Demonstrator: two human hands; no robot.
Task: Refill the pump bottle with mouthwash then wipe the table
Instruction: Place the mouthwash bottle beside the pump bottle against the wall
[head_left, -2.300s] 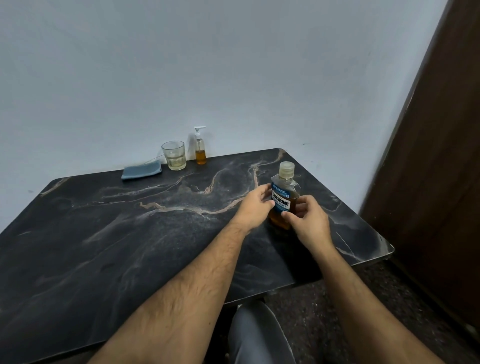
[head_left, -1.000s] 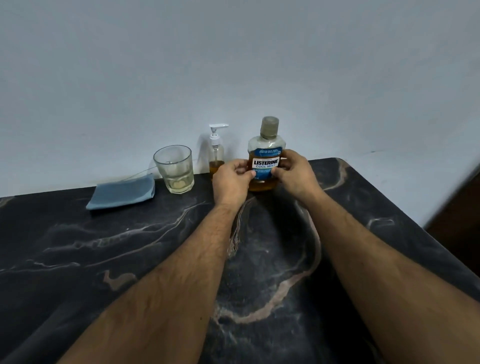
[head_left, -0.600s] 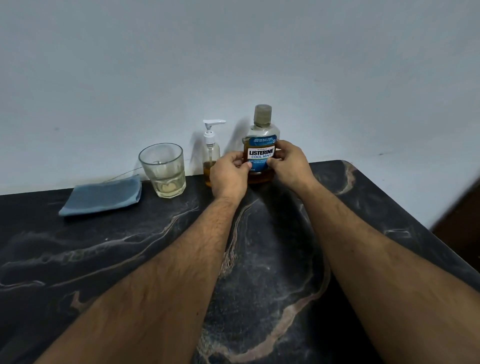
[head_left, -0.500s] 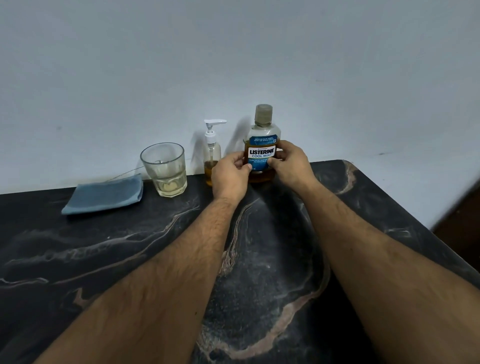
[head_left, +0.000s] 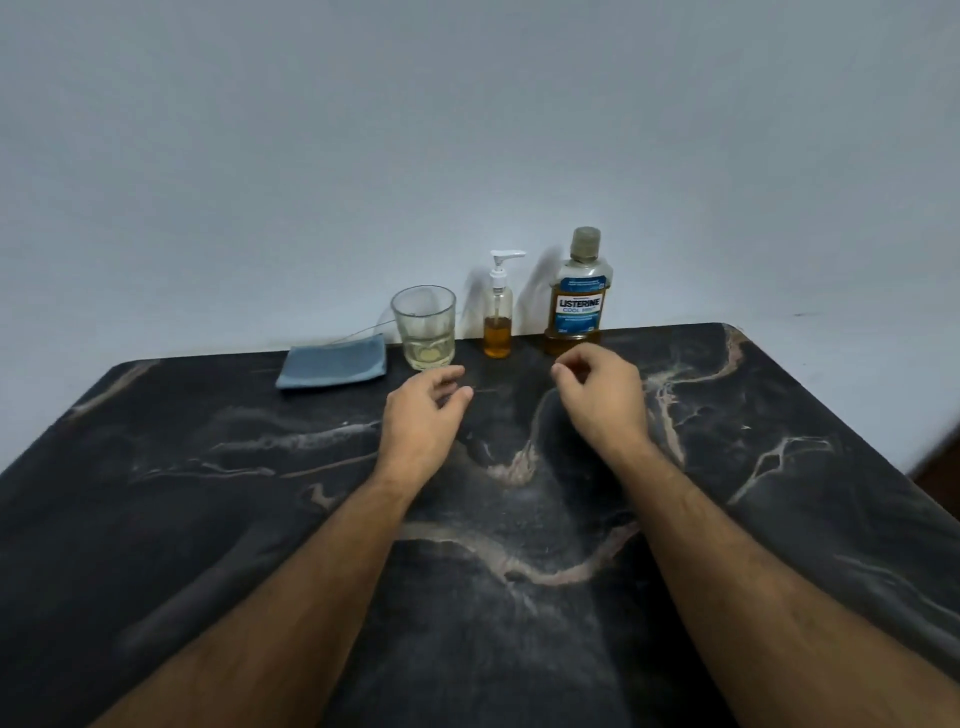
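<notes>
matt marble-look table (head_left: 208, 519); clear glass tumbler (head_left: 424, 326)

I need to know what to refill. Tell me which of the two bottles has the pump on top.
The small clear bottle in the middle, with the white pump; the bigger mouthwash bottle to its right has a plain cap.
</notes>
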